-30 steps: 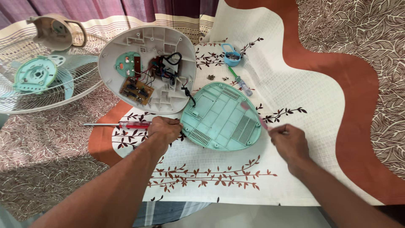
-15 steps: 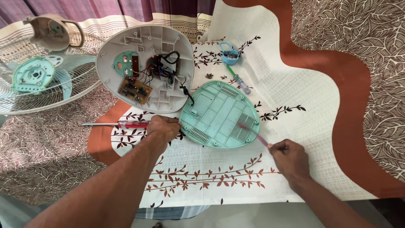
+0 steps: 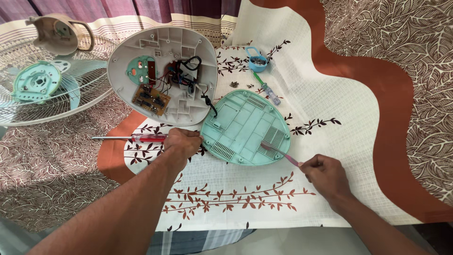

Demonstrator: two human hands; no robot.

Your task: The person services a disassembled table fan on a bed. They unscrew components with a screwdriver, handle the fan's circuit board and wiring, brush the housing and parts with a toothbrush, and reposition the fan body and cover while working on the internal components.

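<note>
Shifted rightward, right hand [image 3: 325,175] pinches a pink toothbrush [image 3: 279,153] brushing the mint-green plastic base cover [image 3: 238,125], which left hand [image 3: 181,143] grips steady.

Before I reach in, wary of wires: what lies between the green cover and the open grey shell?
Head view: a black cable hangs from the grey shell toward the green cover.

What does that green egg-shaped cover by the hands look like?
The green cover looks like pale mint plastic, rounded like an egg. It lies flat on the cloth, inner side up, showing ribs and slotted vents. The left hand touches its left edge. The right hand holds a brush whose bristles rest on the vents.
</note>
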